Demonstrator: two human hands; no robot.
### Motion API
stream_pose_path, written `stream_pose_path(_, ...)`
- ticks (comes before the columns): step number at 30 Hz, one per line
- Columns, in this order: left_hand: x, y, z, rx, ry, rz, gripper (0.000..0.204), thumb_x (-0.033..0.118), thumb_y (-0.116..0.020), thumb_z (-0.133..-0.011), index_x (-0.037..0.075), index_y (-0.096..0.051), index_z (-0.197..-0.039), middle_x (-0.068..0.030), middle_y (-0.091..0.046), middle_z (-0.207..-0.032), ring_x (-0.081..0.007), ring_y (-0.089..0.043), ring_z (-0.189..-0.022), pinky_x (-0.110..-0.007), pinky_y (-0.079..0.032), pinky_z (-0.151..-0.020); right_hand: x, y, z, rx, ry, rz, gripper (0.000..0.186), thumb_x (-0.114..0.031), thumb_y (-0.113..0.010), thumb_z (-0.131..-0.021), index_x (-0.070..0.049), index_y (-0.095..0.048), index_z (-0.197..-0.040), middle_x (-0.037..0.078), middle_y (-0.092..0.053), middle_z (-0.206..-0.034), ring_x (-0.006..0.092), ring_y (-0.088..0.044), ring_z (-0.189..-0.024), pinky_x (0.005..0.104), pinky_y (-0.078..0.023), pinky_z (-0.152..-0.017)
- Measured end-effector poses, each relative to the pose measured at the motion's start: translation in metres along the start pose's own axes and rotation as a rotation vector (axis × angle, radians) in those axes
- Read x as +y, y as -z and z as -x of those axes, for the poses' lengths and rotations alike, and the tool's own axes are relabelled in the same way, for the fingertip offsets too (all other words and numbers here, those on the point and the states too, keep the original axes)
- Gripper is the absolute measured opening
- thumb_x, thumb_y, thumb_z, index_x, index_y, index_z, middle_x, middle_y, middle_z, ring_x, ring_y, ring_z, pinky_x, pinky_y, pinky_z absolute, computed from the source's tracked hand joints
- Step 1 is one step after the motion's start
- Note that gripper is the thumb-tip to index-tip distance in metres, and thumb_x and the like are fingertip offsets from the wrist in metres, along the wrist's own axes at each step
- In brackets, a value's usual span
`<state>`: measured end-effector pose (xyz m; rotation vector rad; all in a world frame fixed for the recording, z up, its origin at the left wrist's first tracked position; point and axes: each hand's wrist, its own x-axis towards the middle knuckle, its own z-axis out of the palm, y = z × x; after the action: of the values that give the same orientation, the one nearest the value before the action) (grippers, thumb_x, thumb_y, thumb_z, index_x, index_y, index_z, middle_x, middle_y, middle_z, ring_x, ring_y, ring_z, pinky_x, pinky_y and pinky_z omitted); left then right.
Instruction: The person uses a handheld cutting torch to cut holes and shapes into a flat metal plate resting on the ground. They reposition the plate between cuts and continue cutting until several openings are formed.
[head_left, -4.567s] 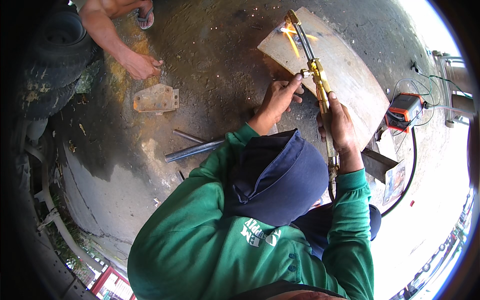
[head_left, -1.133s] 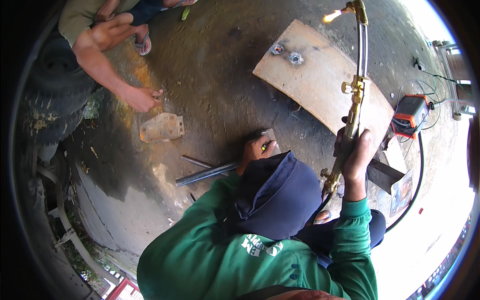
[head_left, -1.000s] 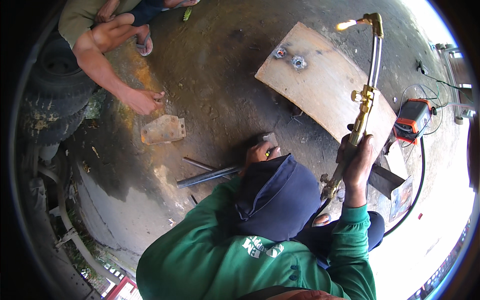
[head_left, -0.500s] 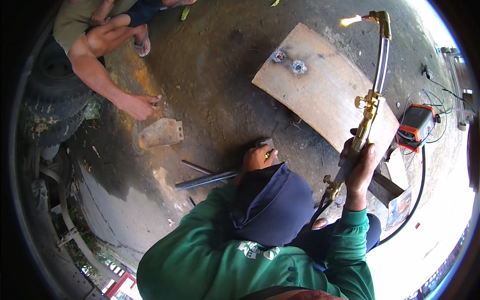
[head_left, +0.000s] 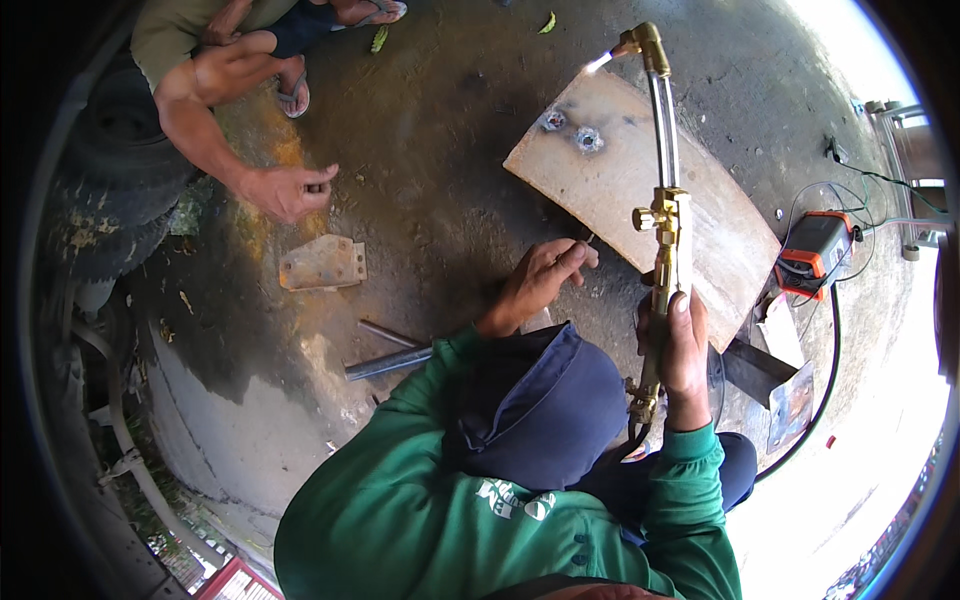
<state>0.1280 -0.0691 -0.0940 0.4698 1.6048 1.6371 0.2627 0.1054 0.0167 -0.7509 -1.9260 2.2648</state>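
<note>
My right hand (head_left: 684, 340) is wrapped round the handle of a brass-headed cutting torch (head_left: 664, 130), held upright with its head at the top of the view. A short white flame burns at the nozzle, near the far corner of a curved rusty steel plate (head_left: 690, 210). That plate bears two rough burnt holes (head_left: 588, 138). My left hand (head_left: 540, 285) is by the plate's near edge, fingers curled together; whatever they may hold is too small to make out. Dark blue cloth hides part of my left forearm.
At the upper left a co-worker's hand (head_left: 288, 192) hovers above a rusty bracket (head_left: 323, 264) with holes. Metal tubes (head_left: 388, 362) lie left of my left arm. An orange-grey machine (head_left: 815, 255) with cables and an angled steel piece (head_left: 765, 375) stand right. A tyre (head_left: 105, 210) is far left.
My right hand has moved the torch leftward, and its flame has gone from yellow to white. My left hand has risen toward the plate from the dark object near the tubes. The co-worker's hand has lifted slightly.
</note>
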Motion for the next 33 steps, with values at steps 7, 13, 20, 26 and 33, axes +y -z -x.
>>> stream_pose_path(7, 0.003, -0.003, -0.015, 0.045, 0.193, 0.105, 0.097, 0.081, -0.037, -0.095, -0.007, -0.063, -0.125, -0.0184, -0.068, -0.129, -0.0251, -0.065, -0.121, -0.023, -0.043, -0.049, 0.023, -0.009, -0.014, -0.027, -0.222, -0.036, 0.067, -0.065, -0.033, -0.104, -0.005, -0.058, -0.117, 0.007, -0.057, -0.071, 0.0150, -0.052, -0.052, 0.0274, -0.040, -0.044)
stream_pose_path(13, -0.003, -0.006, -0.015, 0.111, 0.226, 0.149, 0.100, 0.083, -0.039, -0.092, -0.008, -0.061, -0.127, -0.0194, -0.068, -0.128, -0.0271, -0.065, -0.121, -0.025, -0.043, -0.047, 0.026, -0.024, -0.015, -0.038, -0.326, -0.009, 0.066, -0.061, -0.034, -0.106, -0.003, -0.062, -0.114, 0.007, -0.057, -0.070, 0.0147, -0.050, -0.051, 0.0276, -0.040, -0.044)
stream_pose_path(20, 0.000, -0.007, -0.013, 0.127, 0.233, 0.135, 0.102, 0.084, -0.041, -0.090, -0.008, -0.060, -0.129, -0.0186, -0.068, -0.126, -0.0259, -0.066, -0.118, -0.025, -0.042, -0.047, 0.029, -0.022, -0.015, -0.032, -0.345, 0.004, 0.064, -0.060, -0.034, -0.106, -0.003, -0.063, -0.112, 0.007, -0.057, -0.068, 0.0153, -0.049, -0.049, 0.0284, -0.041, -0.043)
stream_pose_path(26, 0.002, -0.009, -0.011, 0.143, 0.236, 0.134, 0.101, 0.084, -0.042, -0.090, -0.008, -0.062, -0.127, -0.0173, -0.069, -0.123, -0.0222, -0.068, -0.111, -0.025, -0.042, -0.049, 0.031, -0.022, -0.016, -0.041, -0.353, -0.011, 0.066, -0.063, -0.033, -0.105, -0.004, -0.062, -0.111, 0.008, -0.056, -0.067, 0.0161, -0.048, -0.047, 0.0291, -0.041, -0.042)
stream_pose_path(33, 0.001, -0.012, -0.011, 0.139, 0.194, 0.152, 0.092, 0.080, -0.049, -0.090, 0.000, -0.062, -0.133, -0.0155, -0.071, -0.116, -0.0204, -0.071, -0.098, -0.025, -0.043, -0.049, 0.036, -0.018, -0.017, -0.069, -0.353, -0.196, 0.063, -0.063, -0.034, -0.105, -0.006, -0.060, -0.107, 0.006, -0.056, -0.066, 0.0165, -0.049, -0.046, 0.0296, -0.040, -0.042)
